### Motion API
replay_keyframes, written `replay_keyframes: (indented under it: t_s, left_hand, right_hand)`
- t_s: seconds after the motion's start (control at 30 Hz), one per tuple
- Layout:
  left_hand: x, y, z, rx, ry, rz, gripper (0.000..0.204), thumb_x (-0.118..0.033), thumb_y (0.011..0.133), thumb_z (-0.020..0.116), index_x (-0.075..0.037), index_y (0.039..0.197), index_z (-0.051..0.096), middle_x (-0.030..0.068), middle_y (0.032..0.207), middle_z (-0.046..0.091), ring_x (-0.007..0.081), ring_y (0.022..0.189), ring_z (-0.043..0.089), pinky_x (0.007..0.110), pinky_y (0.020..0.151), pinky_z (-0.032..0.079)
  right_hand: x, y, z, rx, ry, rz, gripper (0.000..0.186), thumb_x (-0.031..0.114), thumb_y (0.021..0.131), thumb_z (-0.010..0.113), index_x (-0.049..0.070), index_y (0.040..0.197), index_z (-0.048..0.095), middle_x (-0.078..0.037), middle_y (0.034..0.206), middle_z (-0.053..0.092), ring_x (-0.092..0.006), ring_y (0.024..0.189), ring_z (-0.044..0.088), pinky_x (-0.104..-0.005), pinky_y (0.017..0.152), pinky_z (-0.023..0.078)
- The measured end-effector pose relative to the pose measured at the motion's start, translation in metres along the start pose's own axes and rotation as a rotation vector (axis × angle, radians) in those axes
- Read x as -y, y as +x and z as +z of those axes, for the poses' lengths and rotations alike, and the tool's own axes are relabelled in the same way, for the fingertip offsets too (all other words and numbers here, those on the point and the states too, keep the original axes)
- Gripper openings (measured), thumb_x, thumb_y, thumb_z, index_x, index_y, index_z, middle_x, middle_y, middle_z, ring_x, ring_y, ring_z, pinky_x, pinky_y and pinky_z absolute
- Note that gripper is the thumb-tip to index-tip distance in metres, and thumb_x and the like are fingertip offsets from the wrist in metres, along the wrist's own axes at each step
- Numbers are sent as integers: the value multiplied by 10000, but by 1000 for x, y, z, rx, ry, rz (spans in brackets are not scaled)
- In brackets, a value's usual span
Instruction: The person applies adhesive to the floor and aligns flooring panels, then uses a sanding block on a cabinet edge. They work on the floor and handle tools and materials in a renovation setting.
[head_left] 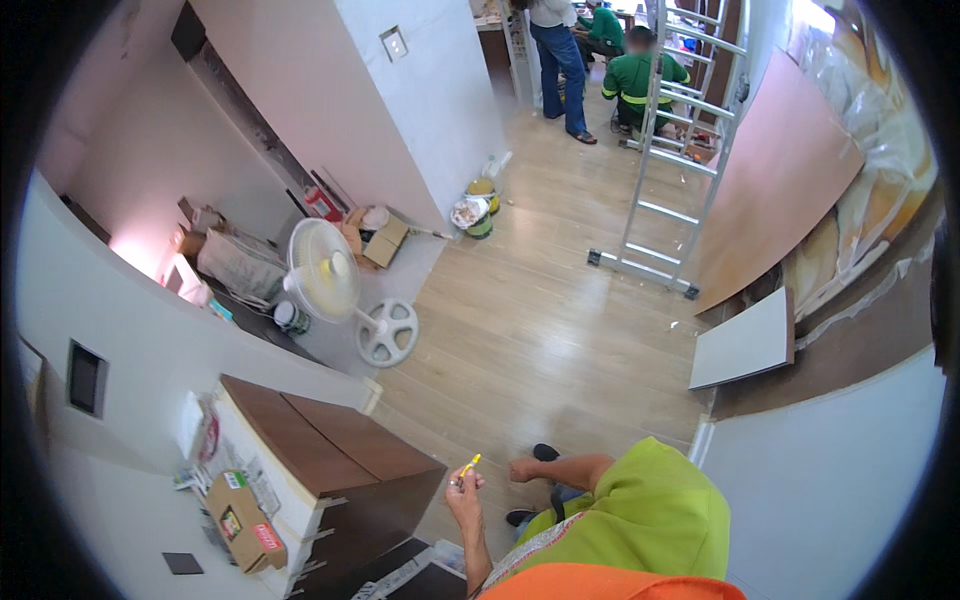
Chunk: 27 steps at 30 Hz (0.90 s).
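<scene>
My left hand is raised in front of me, its fingers closed on a slim yellow tool. The tool is too small to name for certain; its tip points up and right. To the right, my right hand is curled into a fist at waist height, with nothing visible in it. The two hands are apart and touch no furniture. Nearest my left hand is a dark brown cabinet on the left. My lime-green sleeve and an orange garment fill the bottom, and my dark shoes show below on the floor.
A white fan stands left ahead, near cardboard and buckets. An aluminium ladder stands right ahead. Panels lean along the right wall. Farther off, a person in green crouches and another in jeans stands.
</scene>
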<state>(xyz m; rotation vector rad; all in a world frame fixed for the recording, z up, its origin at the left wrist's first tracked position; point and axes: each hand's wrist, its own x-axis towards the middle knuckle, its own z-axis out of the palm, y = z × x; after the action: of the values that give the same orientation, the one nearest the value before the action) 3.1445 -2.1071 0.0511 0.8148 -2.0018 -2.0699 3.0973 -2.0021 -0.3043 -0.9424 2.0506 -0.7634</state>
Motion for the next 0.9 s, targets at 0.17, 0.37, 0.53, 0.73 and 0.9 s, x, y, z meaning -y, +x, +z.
replay_keyframes:
  t_s: [0.17,0.37,0.53,0.73,0.9]
  left_hand:
    - [-39,-14,19,-65,-6,136,163,-131,965,593,9,1048,601,33,822,611,90,731,583,235,682,507]
    - [-37,-48,47,-81,-80,206,177,-193,971,598,-36,1051,598,3,814,593,68,704,556,219,650,480]
    - [21,-100,53,-322,-271,164,231,-226,970,600,-40,1107,606,4,865,613,74,726,576,233,665,512]
    - [75,-193,111,-494,-338,98,300,-264,961,606,-23,1141,610,21,925,644,87,813,604,250,757,516]
    - [69,-266,130,-560,-382,51,321,-255,963,602,-12,1173,606,37,960,656,95,868,608,271,805,514]
  right_hand:
    - [2,-12,-50,-156,59,23,296,267,804,512,14,778,665,-213,767,673,-354,704,647,-492,623,490]
    - [91,-87,-150,-54,878,-153,368,295,932,575,89,1238,573,-44,891,657,-153,738,608,-316,647,513]
    - [192,-200,-188,161,1354,-336,501,300,958,600,91,1385,443,-18,1077,611,-131,824,600,-288,731,504]
    - [201,-301,-171,147,948,-260,478,303,965,593,47,1359,507,-26,1031,618,-105,802,589,-250,752,489]
    - [199,-331,-157,329,887,-277,439,297,989,555,18,1327,540,-6,933,626,-81,768,587,-241,730,489]
